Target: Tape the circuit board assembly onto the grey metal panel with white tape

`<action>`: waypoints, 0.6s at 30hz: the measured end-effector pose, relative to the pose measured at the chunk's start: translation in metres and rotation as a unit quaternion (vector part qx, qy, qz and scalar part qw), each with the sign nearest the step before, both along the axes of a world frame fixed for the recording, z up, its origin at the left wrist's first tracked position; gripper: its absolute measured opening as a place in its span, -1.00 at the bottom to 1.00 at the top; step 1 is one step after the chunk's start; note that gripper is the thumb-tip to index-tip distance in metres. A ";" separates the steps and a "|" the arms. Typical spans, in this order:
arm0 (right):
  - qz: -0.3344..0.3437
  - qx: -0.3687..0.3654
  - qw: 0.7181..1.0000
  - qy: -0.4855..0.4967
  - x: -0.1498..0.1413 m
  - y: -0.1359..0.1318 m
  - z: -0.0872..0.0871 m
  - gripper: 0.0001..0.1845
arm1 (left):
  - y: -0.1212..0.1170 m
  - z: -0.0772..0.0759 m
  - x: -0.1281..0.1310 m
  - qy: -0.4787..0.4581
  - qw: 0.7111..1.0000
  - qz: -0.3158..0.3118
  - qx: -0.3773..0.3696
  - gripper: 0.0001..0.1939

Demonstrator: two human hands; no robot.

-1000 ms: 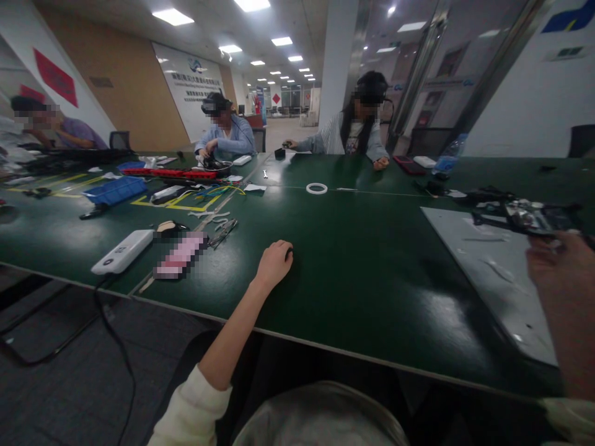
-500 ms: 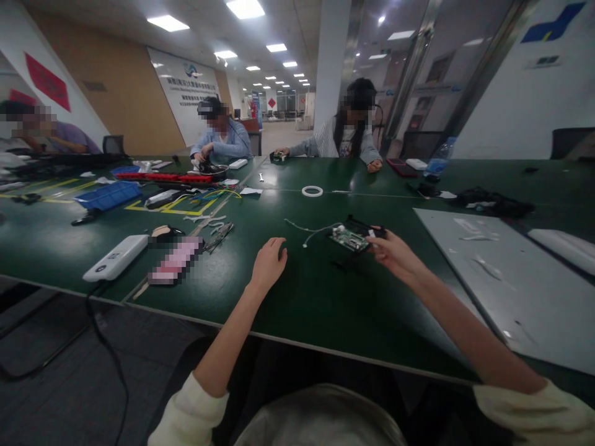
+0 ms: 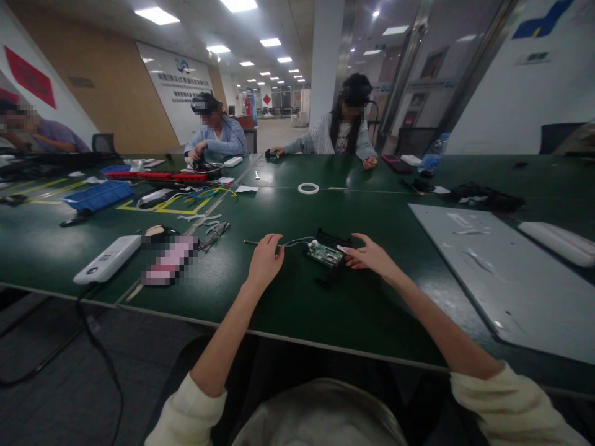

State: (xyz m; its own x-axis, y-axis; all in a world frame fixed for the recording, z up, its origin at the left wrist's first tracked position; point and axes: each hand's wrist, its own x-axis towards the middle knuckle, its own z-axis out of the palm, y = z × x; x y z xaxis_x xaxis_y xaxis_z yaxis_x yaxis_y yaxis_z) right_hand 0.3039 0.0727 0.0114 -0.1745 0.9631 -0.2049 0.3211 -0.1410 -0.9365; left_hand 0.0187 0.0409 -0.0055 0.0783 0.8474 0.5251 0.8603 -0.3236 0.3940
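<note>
A green circuit board (image 3: 326,253) with a black plastic frame (image 3: 332,239) sits low over the table in front of me. Thin grey cables (image 3: 297,240) run leftward from its white connector. My left hand (image 3: 264,263) is closed on these cables, and a cable end sticks out past its far side. My right hand (image 3: 369,255) grips the right edge of the board with thumb and fingers, beside a small white piece. Part of the frame's right side is hidden by these fingers.
The green table holds a roll of white tape (image 3: 308,188), a pink phone (image 3: 170,260), a white power bank (image 3: 108,259), glasses (image 3: 216,235) and a blue tray (image 3: 98,195). A grey board (image 3: 502,272) lies at right. Other people sit across the table.
My right hand has brought the circuit board left and slightly nearer. The left hand, empty before, now has the cables between its fingers. The view has shifted slightly.
</note>
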 end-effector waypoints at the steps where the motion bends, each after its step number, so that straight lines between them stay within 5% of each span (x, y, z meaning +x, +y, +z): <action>1: 0.012 0.001 1.000 -0.002 0.004 0.000 0.001 -0.09 | 0.000 0.000 0.000 0.002 1.000 -0.001 0.002 -0.73; 6: 0.071 -0.002 0.997 -0.019 0.016 -0.005 0.009 -0.20 | -0.001 0.001 0.001 0.009 1.000 0.000 -0.001 -0.75; 13: 0.050 0.082 0.987 -0.132 0.025 -0.004 0.015 -0.54 | 0.000 0.000 0.000 0.017 1.000 -0.004 -0.005 -0.77; 18: 0.023 0.088 0.996 -0.024 0.019 -0.007 0.022 -0.68 | 0.000 0.004 0.005 0.036 0.999 -0.005 -0.007 -0.76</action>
State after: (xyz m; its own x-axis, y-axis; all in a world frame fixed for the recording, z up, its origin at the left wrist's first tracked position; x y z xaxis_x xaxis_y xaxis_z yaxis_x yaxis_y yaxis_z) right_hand 0.3228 0.0660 0.0331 -0.2127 0.9762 -0.0422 0.3686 0.0402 -0.9287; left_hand 0.0242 0.0408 -0.0018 0.1237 0.8535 0.5062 0.8833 -0.3271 0.3358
